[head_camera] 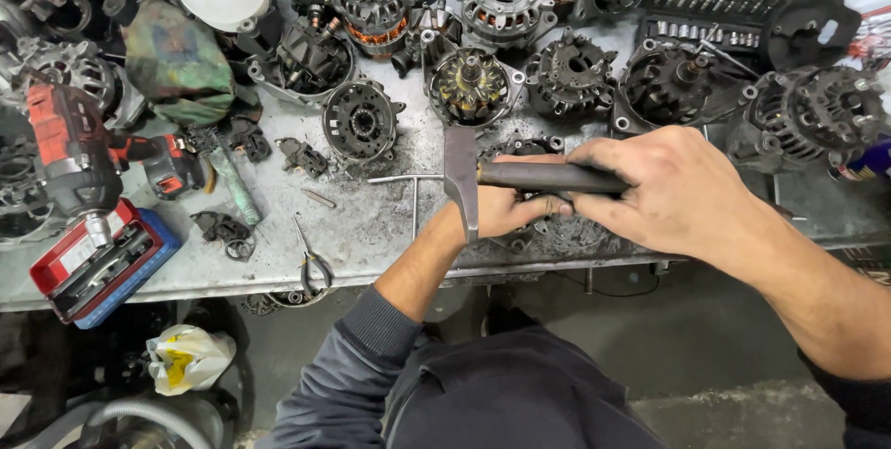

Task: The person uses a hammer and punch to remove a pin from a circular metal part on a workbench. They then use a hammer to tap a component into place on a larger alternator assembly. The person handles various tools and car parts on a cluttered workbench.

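1. Head view: right hand (677, 191) is gripping the hammer (520, 177) closed around its dark handle, above the workbench (390, 226) edge.
2. Left hand (506, 208) is resting closed beneath the handle; what it holds is hidden.
3. Judgement: steel head is making it top-heavy, stiff; handle mid-length is offering the surest hold.

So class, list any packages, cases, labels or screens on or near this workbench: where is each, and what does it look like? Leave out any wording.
Tool case: bench's front left edge, open, red and blue, rectangular.
Socket trays: back right of bench, dark, long rows of metal sockets.
Plastic bag: floor under the bench, left, crumpled, white with yellow.
Spray can: far right edge, blue, label partly seen.
No screens.
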